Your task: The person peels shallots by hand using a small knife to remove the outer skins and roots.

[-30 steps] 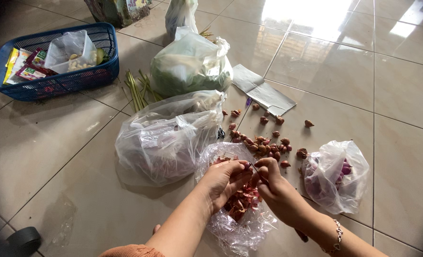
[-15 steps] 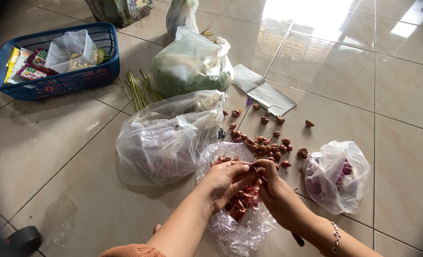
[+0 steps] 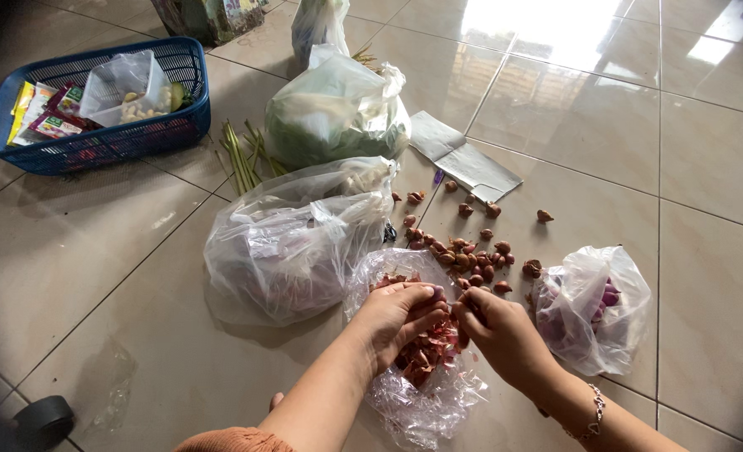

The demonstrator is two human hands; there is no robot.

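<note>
My left hand point(image 3: 395, 322) pinches a small purple shallot point(image 3: 432, 293) at its fingertips. Close beside it, my right hand point(image 3: 499, 331) is curled around a small knife, whose blade is mostly hidden by the fingers. Both hands hover over a crumpled clear plastic bag point(image 3: 422, 400) that holds reddish shallot peels point(image 3: 426, 351). A loose pile of unpeeled shallots point(image 3: 472, 259) lies on the tiles just beyond the hands. To the right, a small clear bag point(image 3: 593, 305) holds peeled purple shallots.
A large clear bag point(image 3: 292, 243) lies left of the hands, with a green-filled bag point(image 3: 334, 113) and lemongrass stalks point(image 3: 242, 159) behind it. A blue basket point(image 3: 95, 146) of packets stands at the far left. Grey paper point(image 3: 463, 163) and a black tape roll point(image 3: 43, 418) lie on the floor.
My right hand has drawn slightly down and to the right, away from the left fingertips, and the thin blade seen between the hands is now hidden. My left hand keeps the shallot.
</note>
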